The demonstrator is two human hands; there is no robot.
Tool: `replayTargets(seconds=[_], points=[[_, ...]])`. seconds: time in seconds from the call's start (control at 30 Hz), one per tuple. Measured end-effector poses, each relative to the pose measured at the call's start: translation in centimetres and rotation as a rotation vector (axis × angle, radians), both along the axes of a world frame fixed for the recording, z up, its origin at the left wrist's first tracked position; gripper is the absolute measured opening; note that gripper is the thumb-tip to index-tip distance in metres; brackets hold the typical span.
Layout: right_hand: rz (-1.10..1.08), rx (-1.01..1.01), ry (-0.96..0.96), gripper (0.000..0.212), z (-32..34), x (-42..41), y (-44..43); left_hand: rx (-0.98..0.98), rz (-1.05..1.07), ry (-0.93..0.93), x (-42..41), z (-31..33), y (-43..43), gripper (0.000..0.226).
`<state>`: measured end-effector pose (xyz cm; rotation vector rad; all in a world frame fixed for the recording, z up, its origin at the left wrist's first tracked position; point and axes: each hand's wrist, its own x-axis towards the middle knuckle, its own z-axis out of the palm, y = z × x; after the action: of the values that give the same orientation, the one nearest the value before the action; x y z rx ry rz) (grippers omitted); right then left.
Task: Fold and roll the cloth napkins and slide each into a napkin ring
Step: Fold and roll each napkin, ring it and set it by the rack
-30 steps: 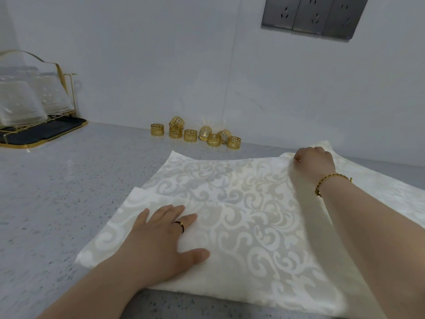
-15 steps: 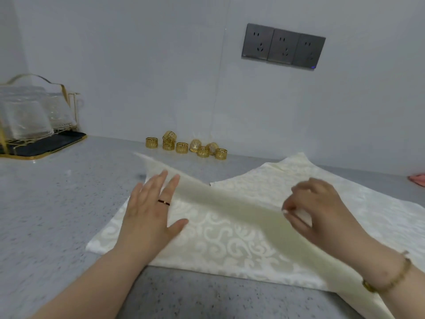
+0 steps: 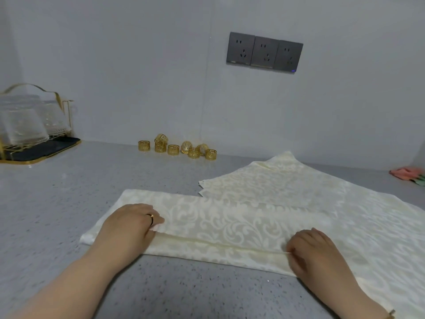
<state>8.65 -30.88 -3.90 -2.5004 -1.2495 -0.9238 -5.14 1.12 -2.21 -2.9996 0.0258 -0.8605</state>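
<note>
1. Folded over since half a second ago, the napkin (image 3: 230, 217) in the head view now lies doubled on the bench (image 3: 57, 203), with its upper edge drawn down to the near side.
2. The left hand (image 3: 128, 226) and right hand (image 3: 315, 252) each pinch that edge with curled fingers.
3. The layers sit offset, so pressing now would likely crease a skewed fold.
4. The glossy cloth may also slide on the napkin stack (image 3: 276, 185) under its right end.
5. The napkin rings (image 3: 177, 148) sit by the wall, well apart.

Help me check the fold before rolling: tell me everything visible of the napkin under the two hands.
The napkin is cream cloth with a shiny woven scroll pattern. It lies flat on the grey speckled counter, folded over itself into a long band, the top layer's edge stopping just short of the near edge. The left hand pinches that edge near the left end; the right hand pinches it further right. Its right end meets more cream cloth; the border there is unclear.
</note>
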Motion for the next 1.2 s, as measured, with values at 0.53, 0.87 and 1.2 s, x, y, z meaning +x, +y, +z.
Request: replayTargets(seconds=[0.53,0.87,1.2], points=[[0.077,-0.082,0.398,0.014,1.6,-1.9,-0.5,-0.227,0.331,0.118,-1.9,-1.4,-0.1,0.029],[0.250,-0.163,0.651,0.035,4.3,-3.3,10.2,-0.344,0.372,0.098,-3.2,-0.6,-0.3,0.031],[0.503,-0.036,0.657,0.027,1.1,-4.5,12.4,-0.404,0.359,0.072,-3.5,0.4,-1.4,0.078]])
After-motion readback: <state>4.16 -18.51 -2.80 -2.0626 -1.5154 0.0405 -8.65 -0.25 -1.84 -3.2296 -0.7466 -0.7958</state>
